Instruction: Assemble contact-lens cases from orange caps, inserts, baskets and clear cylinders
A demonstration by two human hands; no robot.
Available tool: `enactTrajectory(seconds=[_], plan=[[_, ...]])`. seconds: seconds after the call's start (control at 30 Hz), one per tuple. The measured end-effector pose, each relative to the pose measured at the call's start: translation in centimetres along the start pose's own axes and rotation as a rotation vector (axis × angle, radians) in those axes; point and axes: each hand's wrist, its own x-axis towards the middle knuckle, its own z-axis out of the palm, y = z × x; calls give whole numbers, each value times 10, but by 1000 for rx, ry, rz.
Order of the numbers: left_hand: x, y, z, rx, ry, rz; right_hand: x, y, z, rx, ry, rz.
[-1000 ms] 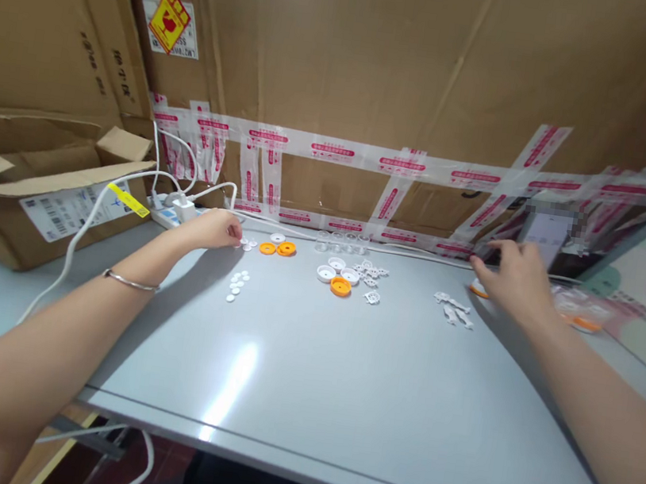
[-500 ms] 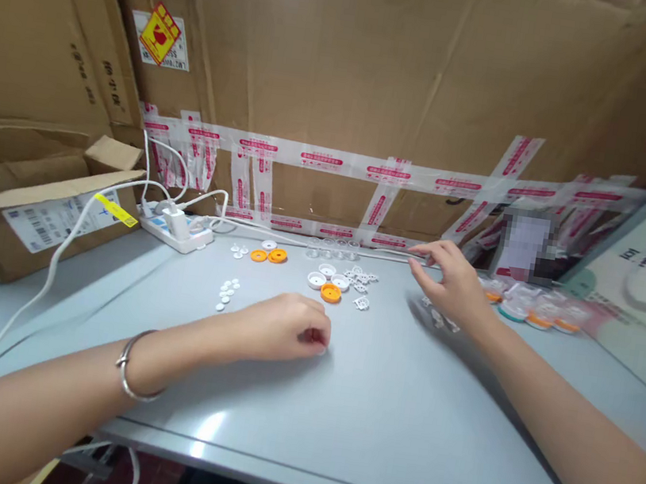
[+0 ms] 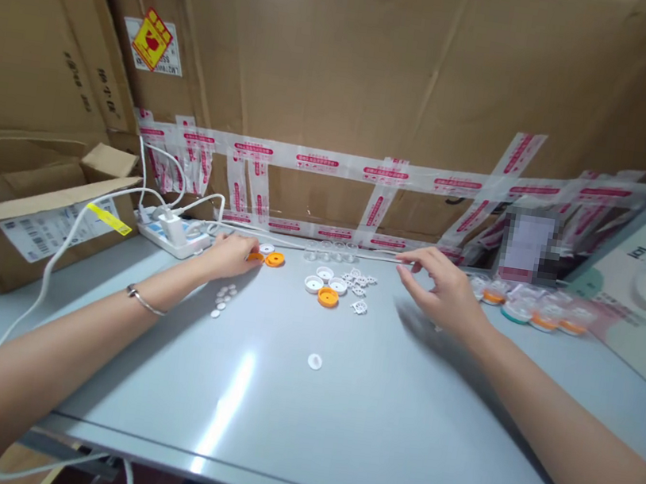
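1. Partly hidden, an orange disc (image 3: 256, 258) lies at the fingertips of the left hand (image 3: 233, 257); whether grasped, I cannot tell.
2. Well apart, the right hand (image 3: 442, 289) hovers, thumb and fingers spread.

The left hand (image 3: 230, 256) was positioned at an orange disc (image 3: 257, 257), left of frame centre; the right hand (image 3: 440, 286), fingers parted, right of centre. A white disc (image 3: 314, 362) lay lower centre.

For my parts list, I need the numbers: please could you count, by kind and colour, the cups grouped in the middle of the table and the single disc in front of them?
White cups: 3
Orange cup: 1
White disc: 1
Total: 5
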Motion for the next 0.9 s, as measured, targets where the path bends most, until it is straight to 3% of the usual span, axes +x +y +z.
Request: enactTrajectory(seconds=[0.1, 0.2, 0.3, 0.43, 0.7, 0.9], plan=[[-6, 12, -6, 0, 35, -9, 1, -4, -2, 19, 5, 19], [-27, 45, -18, -89, 49, 75, 2, -16, -3, 61, -5, 34], [-56, 85, -25, -432, -109, 428, 2, -32, -3, 124, -36, -21], [-78, 117, -21, -478, -235, 547, -1, -49, -1, 215, -105, -77], [-80, 113, -9, -476, -297, 485, -6, -67, -3, 319, -259, -76], [-79, 106, 8, -472, -200, 396, -11, -73, 6, 407, -313, -37]])
